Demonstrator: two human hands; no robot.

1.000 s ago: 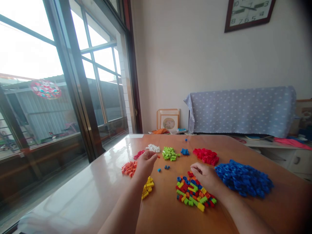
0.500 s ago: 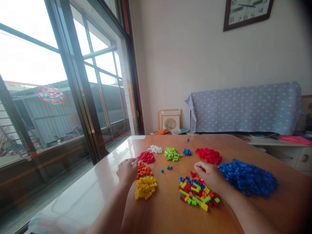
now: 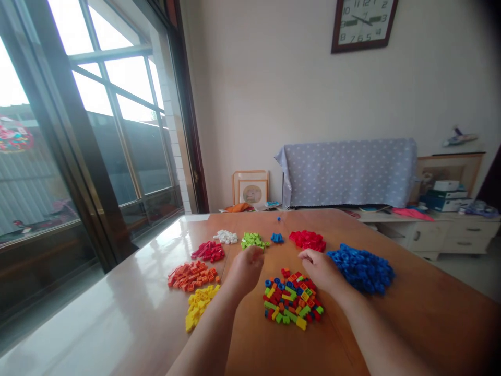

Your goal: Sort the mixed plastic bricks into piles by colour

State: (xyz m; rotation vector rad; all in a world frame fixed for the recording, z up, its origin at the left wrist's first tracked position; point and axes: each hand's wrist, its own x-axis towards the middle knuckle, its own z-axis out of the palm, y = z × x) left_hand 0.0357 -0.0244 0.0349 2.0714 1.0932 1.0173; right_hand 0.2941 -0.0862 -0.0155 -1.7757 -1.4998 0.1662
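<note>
As the broad, glossy brown wooden desk (image 3: 254,355) is stretching across the lower half of the view, a pale blue-grey, white-dotted cloth (image 3: 348,172) is draping down behind it, and a square, brown-framed wall clock (image 3: 364,31) is hanging above. Onto the heaps: the biggest, a mound of glossy blue plastic pieces (image 3: 362,269), is sprawling over on the right, and a multicoloured heap of small plastic bricks (image 3: 291,300) is sitting between the two forearms, red, lime, yellow, orange and blue all jumbling together. A low spread of orange plastic bricks (image 3: 190,277) is lying out on the left. And the hands! The bare left hand (image 3: 249,269) is hovering mid-desk, fingers curling inward; whether it is gripping anything, we're not able to tell. The bare right hand (image 3: 319,267) is hanging by the multicoloured heap's far edge, beside the blue mound, fingers loosely folding; its grasp is hiding from us, too. Going smaller, a yellow brick pile (image 3: 199,305) is peeking past the left forearm, a bright red pile (image 3: 307,240) is lying beyond the right hand, and a crimson pile (image 3: 207,252) is resting beyond the orange. A lime-green pile (image 3: 253,241) is sitting nearest the left hand's fingertips, with a small white pile (image 3: 226,237) lying to its left. Tinier yet, a little blue cluster (image 3: 277,238) is nestling between lime and red, and one lone blue piece (image 3: 278,219) is sitting near the far edge.
</note>
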